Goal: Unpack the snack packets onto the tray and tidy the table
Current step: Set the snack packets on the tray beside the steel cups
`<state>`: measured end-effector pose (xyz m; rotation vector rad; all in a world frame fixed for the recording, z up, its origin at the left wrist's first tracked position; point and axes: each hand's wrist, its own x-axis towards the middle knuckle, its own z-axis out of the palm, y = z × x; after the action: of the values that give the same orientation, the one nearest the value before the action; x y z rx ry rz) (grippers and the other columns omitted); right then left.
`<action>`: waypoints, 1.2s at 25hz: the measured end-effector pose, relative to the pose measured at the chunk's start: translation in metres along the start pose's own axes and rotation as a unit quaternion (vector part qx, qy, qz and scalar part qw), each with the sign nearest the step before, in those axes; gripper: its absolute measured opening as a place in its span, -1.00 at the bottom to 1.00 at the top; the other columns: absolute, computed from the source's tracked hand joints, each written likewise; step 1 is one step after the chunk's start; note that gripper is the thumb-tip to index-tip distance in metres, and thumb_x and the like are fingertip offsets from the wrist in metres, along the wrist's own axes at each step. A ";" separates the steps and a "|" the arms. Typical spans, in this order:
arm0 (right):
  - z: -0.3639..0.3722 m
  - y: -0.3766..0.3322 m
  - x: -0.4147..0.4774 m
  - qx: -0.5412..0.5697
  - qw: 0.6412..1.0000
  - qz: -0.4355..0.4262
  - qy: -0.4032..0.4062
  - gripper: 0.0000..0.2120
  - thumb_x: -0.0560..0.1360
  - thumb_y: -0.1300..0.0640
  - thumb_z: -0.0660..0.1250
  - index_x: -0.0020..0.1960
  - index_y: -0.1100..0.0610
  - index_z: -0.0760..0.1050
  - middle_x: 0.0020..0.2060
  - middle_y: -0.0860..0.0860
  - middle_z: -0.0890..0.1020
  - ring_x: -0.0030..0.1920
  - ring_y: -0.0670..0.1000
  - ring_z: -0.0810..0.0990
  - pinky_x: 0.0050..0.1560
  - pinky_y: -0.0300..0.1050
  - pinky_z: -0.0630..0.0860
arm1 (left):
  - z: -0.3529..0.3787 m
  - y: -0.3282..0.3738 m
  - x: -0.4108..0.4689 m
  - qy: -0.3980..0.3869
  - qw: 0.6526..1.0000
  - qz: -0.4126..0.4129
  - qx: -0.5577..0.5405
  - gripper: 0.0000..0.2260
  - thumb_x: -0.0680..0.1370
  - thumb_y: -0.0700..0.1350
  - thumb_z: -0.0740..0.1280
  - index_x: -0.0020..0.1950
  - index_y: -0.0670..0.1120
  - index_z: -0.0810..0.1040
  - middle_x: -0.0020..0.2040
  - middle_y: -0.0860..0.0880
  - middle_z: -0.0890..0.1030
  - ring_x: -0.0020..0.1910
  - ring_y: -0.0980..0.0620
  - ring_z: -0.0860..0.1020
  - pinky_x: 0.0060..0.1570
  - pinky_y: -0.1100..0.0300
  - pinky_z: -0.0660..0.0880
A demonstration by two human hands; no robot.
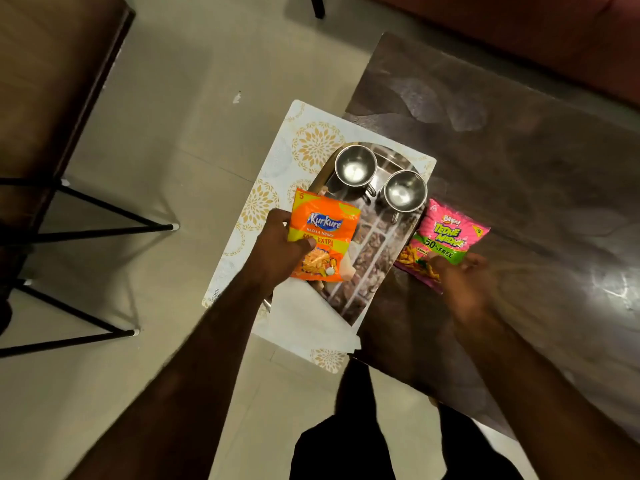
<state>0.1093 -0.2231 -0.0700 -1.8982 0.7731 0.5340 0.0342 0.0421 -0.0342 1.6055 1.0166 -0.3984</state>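
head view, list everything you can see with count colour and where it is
orange snack packet: 1, orange and yellow, held over the tray's left side
pink snack packet: 1, pink and green, on the table just right of the tray
steel cups: 2, silver, empty, upright at the tray's far end
tray: 1, shiny steel, on the paper
patterned paper: 1, white with gold flowers, under the tray, hanging over the table edge
table: 1, dark brown, right half of view
chair: 1, brown with black legs, left
left hand: grips the orange packet
right hand: blurred, on the pink packet's near edge
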 end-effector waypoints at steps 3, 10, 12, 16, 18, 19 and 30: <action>0.011 -0.002 0.018 -0.023 1.000 0.000 0.005 -0.53 0.31 0.04 0.60 0.17 0.12 0.61 0.06 0.08 0.72 0.06 0.07 0.72 0.18 0.09 0.64 | 0.003 0.005 0.018 0.002 0.994 0.031 0.104 -0.64 0.56 -0.22 0.41 0.31 -0.20 0.40 0.24 -0.21 0.56 0.22 -0.20 0.56 0.22 -0.17 0.53; 0.023 0.002 0.042 0.021 1.000 0.004 -0.003 -0.61 0.43 0.19 0.54 0.22 0.27 0.62 0.04 0.14 0.71 0.01 0.14 0.70 0.14 0.13 0.64 | 0.017 -0.001 0.018 0.102 0.927 0.139 0.332 -0.53 0.50 -0.02 0.45 0.34 -0.15 0.43 0.22 -0.22 0.46 0.22 -0.23 0.46 0.14 -0.12 0.48; 0.015 0.002 0.036 0.026 0.999 0.013 -0.015 -0.59 0.45 0.21 0.50 0.27 0.27 0.59 0.07 0.15 0.69 0.03 0.17 0.67 0.16 0.21 0.61 | 0.016 -0.004 0.018 0.122 0.920 0.146 0.344 -0.50 0.48 0.00 0.47 0.32 -0.17 0.43 0.23 -0.22 0.47 0.22 -0.23 0.45 0.11 -0.11 0.48; -0.008 0.011 0.001 0.049 0.997 0.052 0.023 -0.57 0.39 0.16 0.46 0.25 0.12 0.61 0.12 0.16 0.72 0.13 0.28 0.70 0.19 0.30 0.62 | 0.013 -0.009 0.017 0.125 0.927 0.133 0.328 -0.47 0.48 -0.01 0.47 0.36 -0.18 0.41 0.27 -0.23 0.45 0.26 -0.23 0.42 0.12 -0.11 0.45; -0.017 0.017 -0.024 0.058 0.996 0.049 0.042 -0.52 0.29 0.06 0.46 0.21 0.05 0.61 0.06 0.11 0.74 0.08 0.26 0.71 0.17 0.33 0.61 | 0.012 -0.011 0.016 0.122 0.933 0.130 0.314 -0.49 0.50 -0.05 0.45 0.38 -0.17 0.40 0.28 -0.22 0.44 0.28 -0.23 0.42 0.14 -0.10 0.44; -0.017 0.019 -0.036 0.075 0.996 0.045 0.036 -0.51 0.26 0.04 0.47 0.19 0.05 0.62 0.03 0.10 0.75 0.04 0.24 0.73 0.14 0.35 0.62 | 0.012 -0.011 0.015 0.121 0.933 0.130 0.312 -0.49 0.50 -0.06 0.45 0.38 -0.17 0.40 0.29 -0.22 0.44 0.28 -0.23 0.42 0.14 -0.10 0.44; 0.060 0.009 -0.060 0.041 0.992 0.001 -0.118 -0.50 0.34 -0.08 0.56 0.24 -0.04 0.55 0.11 0.01 0.73 0.08 0.08 0.73 0.18 0.18 0.63 | 0.001 -0.014 0.022 0.084 0.964 0.089 0.235 -0.59 0.61 -0.04 0.30 0.43 -0.14 0.40 0.31 -0.22 0.43 0.27 -0.23 0.48 0.27 -0.19 0.45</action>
<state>0.0586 -0.1543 -0.0614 -1.7218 0.6322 0.7023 0.0354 0.0499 -0.0590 2.1713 0.9354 -0.4038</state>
